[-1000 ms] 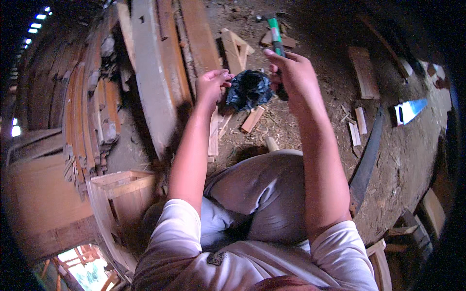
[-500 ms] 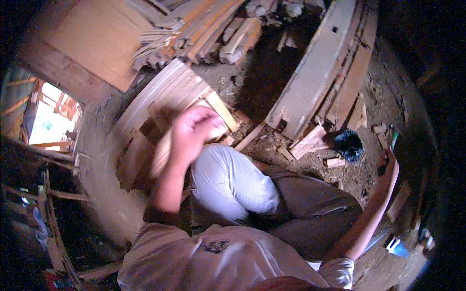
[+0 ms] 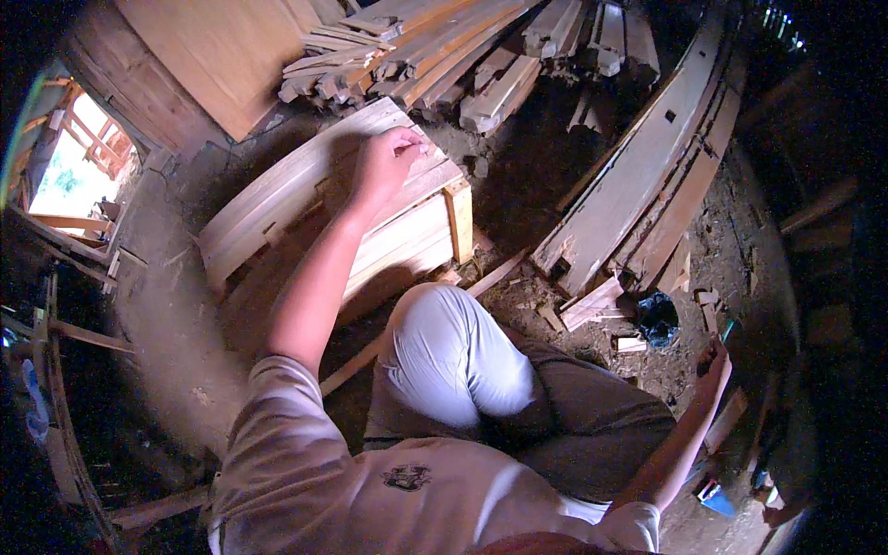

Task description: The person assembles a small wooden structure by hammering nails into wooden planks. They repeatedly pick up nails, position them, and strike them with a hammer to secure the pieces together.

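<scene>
My left hand point(image 3: 390, 165) is raised over the far end of a pale planed wooden frame point(image 3: 277, 196) in front of me. Its fingers are curled, with the tips pinched together; anything between them is too small to make out. A short yellowish wood piece point(image 3: 459, 220) stands across the frame's near right end. Out to the right, my right hand point(image 3: 712, 363) is low over the ground, closed round a slim pale green stick point(image 3: 729, 330) that pokes up past the fingers. Most of that stick is hidden by the hand.
Long timbers point(image 3: 435, 42) lie stacked at the back. A long weathered board point(image 3: 620, 176) with square holes runs away on the right. Near it are a black plastic bag point(image 3: 658, 319) and wood scraps point(image 3: 592, 303). A blue-and-white item point(image 3: 715, 499) lies lower right.
My left hand has moved up and away from my knee, out over the frame's far end. The right hand still grips the stick. The whole view has shifted.
</scene>
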Available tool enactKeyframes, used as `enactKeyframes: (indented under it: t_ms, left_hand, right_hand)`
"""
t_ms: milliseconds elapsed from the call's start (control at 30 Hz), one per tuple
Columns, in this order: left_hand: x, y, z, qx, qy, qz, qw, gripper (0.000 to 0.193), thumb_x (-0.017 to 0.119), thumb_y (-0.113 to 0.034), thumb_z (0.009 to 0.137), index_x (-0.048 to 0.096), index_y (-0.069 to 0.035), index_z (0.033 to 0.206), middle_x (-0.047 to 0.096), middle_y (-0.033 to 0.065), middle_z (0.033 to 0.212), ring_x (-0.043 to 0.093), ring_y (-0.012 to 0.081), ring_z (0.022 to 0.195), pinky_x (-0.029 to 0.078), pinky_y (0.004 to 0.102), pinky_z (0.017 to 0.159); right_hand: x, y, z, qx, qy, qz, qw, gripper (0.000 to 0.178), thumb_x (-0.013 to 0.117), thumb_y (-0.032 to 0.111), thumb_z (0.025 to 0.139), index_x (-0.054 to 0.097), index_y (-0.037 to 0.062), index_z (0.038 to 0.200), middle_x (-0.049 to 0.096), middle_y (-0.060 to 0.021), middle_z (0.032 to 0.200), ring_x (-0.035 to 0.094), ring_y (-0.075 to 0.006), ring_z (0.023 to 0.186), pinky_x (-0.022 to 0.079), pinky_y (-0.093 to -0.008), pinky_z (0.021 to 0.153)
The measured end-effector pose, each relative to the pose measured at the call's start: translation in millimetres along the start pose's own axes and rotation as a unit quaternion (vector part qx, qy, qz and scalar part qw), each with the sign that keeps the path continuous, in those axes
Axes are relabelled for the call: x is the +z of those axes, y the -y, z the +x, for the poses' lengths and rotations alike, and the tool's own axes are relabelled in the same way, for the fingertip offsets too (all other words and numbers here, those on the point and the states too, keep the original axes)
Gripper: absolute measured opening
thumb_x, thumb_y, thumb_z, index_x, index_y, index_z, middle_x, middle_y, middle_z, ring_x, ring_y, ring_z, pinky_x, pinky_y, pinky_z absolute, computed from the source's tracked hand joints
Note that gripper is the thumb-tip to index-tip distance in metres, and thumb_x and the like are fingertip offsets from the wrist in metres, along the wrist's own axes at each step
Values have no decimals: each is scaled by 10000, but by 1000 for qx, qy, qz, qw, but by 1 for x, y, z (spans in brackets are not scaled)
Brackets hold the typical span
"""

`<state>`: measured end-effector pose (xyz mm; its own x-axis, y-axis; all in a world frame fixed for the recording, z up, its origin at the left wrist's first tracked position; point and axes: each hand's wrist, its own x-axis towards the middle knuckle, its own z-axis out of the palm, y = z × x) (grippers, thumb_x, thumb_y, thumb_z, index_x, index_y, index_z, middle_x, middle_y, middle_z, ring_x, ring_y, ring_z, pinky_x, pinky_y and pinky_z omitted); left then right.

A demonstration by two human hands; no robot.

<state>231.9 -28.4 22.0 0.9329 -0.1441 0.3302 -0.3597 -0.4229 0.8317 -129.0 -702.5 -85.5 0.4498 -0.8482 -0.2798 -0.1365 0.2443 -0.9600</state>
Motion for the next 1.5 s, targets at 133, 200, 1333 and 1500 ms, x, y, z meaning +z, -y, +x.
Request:
enactKeyframes:
  t_ms: [133,200,1333,1500]
  left_hand:
    - [9,-11,-4,-10,9,4,1000,142,719,-89,952,734,24,1035,787,122,960,745,171,895,558,306,838]
    - [5,-20,-8,-28,7,7,1000,142,717,-86,954,732,31,1032,785,121,961,743,169,899,558,303,834]
    - [4,4,3,-40,-44,68,996,244,825,-157,891,772,37,1030,698,16,897,605,88,782,493,255,704]
    - [-5,6,4,-39,-56,104,992,228,813,-134,904,767,24,1063,719,6,900,612,81,790,493,248,725]
  right_hand:
    - [5,6,-4,1,-49,-29,998,239,693,267,988,576,162,808,393,79,608,356,-71,499,283,-269,479]
    - [20,12,-21,9,-31,-39,999,250,695,275,985,570,167,797,389,78,607,349,-69,499,273,-267,483]
    - [130,50,-142,8,171,-23,985,198,693,278,1013,684,91,1079,513,53,722,394,-35,503,304,-237,453]
    - [143,49,-150,34,184,-51,981,239,688,295,1015,616,98,899,489,47,656,392,-41,464,312,-246,440]
